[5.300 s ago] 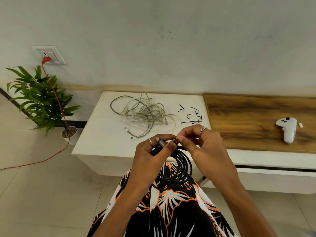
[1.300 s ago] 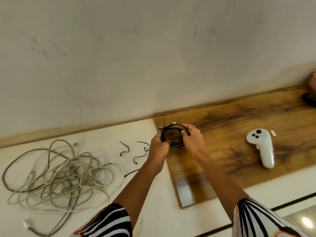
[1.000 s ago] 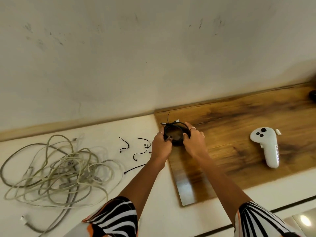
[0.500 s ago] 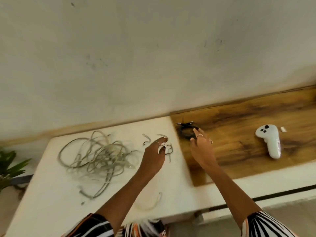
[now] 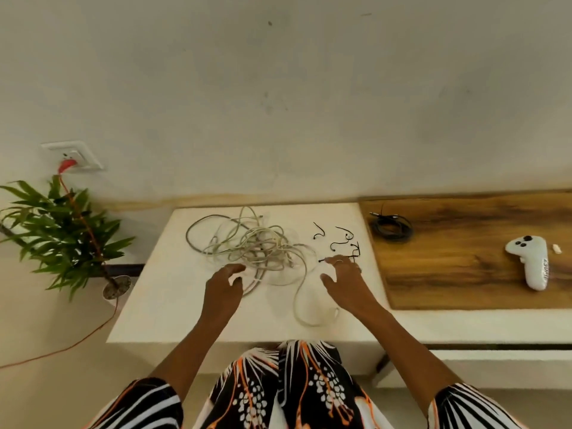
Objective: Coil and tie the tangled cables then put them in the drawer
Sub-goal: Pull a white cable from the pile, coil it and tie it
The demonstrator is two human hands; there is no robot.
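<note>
Both of my hands are over the white tabletop [image 5: 173,301] with fingers spread and relaxed, gripping nothing. My left hand [image 5: 223,286] hovers at the near edge of the tangled heap of pale grey and white cables [image 5: 253,246], its fingertips close to the strands; whether they touch, I cannot tell. My right hand [image 5: 343,278] sits to the right of the heap, with its fingertips up against the loose black cable ties [image 5: 339,241] scattered there. One long pale strand from the heap loops down between my two hands and curls toward the table's front edge.

Further right, on the dark wooden board [image 5: 464,261], lies the coiled black cable [image 5: 391,229], bound into a neat ring with its plug ends sticking out at the top left. It rests well apart from both hands. Near the board's right side lies a white handheld controller [image 5: 530,263], with a small white piece [image 5: 556,248] just beside it.

Left of the table stands a green leafy potted plant [image 5: 58,233] on the floor, and a red-orange cord [image 5: 83,226] runs from a red plug [image 5: 66,165] in the white wall socket [image 5: 79,154] down through the leaves and across the floor. Below the board, a dark gap under the white top marks the drawer front [image 5: 495,362]. My patterned black, white and orange clothing [image 5: 294,388] fills the bottom of the view.
</note>
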